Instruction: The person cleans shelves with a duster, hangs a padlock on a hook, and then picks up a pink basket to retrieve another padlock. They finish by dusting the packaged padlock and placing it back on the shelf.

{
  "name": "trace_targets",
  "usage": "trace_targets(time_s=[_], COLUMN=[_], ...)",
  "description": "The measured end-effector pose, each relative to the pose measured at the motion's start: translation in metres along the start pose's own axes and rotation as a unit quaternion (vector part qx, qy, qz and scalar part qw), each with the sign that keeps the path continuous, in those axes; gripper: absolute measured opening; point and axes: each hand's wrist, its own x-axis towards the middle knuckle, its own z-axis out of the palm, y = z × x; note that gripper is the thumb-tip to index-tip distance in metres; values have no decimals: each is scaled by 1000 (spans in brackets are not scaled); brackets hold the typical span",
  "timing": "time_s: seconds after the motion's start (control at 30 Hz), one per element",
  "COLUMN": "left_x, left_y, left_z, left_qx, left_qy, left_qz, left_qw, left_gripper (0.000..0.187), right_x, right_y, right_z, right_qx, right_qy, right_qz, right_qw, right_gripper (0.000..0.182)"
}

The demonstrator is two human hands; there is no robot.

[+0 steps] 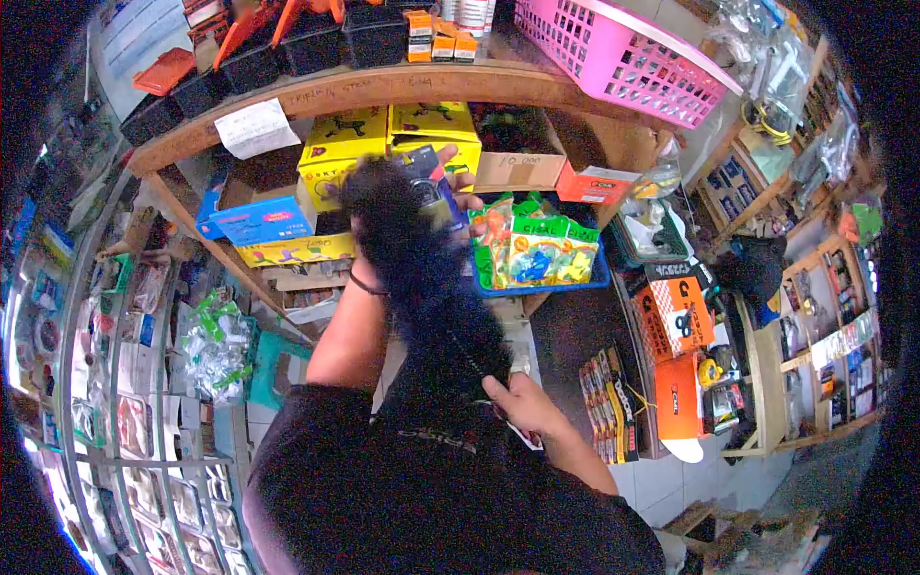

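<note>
Before the shelf, my left hand (458, 182) reaches up with its fingers around a dark blue package (426, 182). A dark, fuzzy shape (407, 230), blurred, covers part of that package and my left wrist. Lower down, near my chest, my right hand (525, 407) is closed; what it grips is mostly hidden, with a thin pale edge showing below. Yellow boxes (345, 139) stand behind my left hand. To its right is a blue tray (546, 289) of green-topped packets (541, 251).
A pink basket (632, 57) and small orange boxes (441, 46) sit on the upper shelf (402, 86). On the left are a blue box (259, 222) and racks of packaged goods (134, 412). Orange boxes (676, 398) stand at the right, beside stacked narrow packs (609, 407).
</note>
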Motion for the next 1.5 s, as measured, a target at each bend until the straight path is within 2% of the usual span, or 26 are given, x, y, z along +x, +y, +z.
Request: trace_targets(time_s=[0.03,0.07,0.1,0.17,0.2,0.23,0.3,0.33,0.37,0.47,0.5,0.6,0.63,0.77,0.87,0.97,1.0,1.03,1.07,1.13,1.17,1.23,1.27,1.3,1.37,1.5], left_x=[5,6,-2,6,6,5,9,2,1,7,2,3,2,1,-1,-1,-3,-7,-5,-5,-13,-13,-11,-13,-7,-8], left_y=[1,1,0,-10,-11,-7,-10,-11,-11,-16,-17,-12,-18,-23,-27,-34,-34,-33,-33,-41,-36,-42,-43,-37,-34,-38], left_z=[-13,-10,18,50,48,19,16,18,29,25,20,19,35,22,12,46,41,22,17,-1,36,61,58,36,9,54], left_qx=[-12,-12,67,-27,-14,53,18,77,66,25,78,80,26,43,13,-41,-108,-7,-14,-56,11,-109,-130,28,-36,-8], left_qy=[-110,-104,41,145,132,-11,-27,-25,131,173,-55,-40,167,80,-76,188,146,-37,-81,-141,-64,147,144,-15,-104,161], left_qz=[-55,-39,2,70,55,-9,-25,5,37,69,-10,-20,55,-5,-46,27,26,-75,-83,-74,-68,6,18,-78,-90,28], left_qw=[992,994,997,987,990,998,999,997,988,982,995,996,984,996,996,981,983,996,993,986,996,983,981,996,990,986], left_gripper=[68,69,69,65,69,72,76,75,71,68,69,70,69,73,72,85,83,78,79,81,72,69,71,75,78,83], right_x=[0,4,6,6,7,7,-1,1,3,0,-2,-5,-7,-14,-18,-27,-35,-40,-42,-50,-51,-48,-52,-53,-47,-33], right_y=[8,22,29,24,35,41,26,28,30,36,37,38,38,36,46,44,31,22,21,21,20,25,10,2,18,23], right_z=[1,1,0,3,4,5,3,5,5,5,6,4,2,7,10,4,5,7,10,4,0,6,4,3,10,5], right_qx=[-1,136,270,258,188,117,31,138,242,202,154,210,301,233,226,200,97,-5,36,85,129,167,102,37,29,67], right_qy=[2,3,2,94,25,-44,-23,33,88,12,-59,4,36,-42,58,83,89,95,79,71,61,116,81,47,63,85], right_qz=[2,32,61,9,42,75,49,34,19,55,66,27,38,19,35,89,25,-38,-102,14,125,53,29,5,-76,150], right_qw=[1000,990,961,962,981,989,998,989,966,978,984,977,952,971,972,972,991,995,991,994,982,978,991,998,995,983], right_gripper=[50,50,50,50,49,47,49,51,53,47,42,41,41,43,48,48,46,44,39,38,37,36,36,36,37,46])
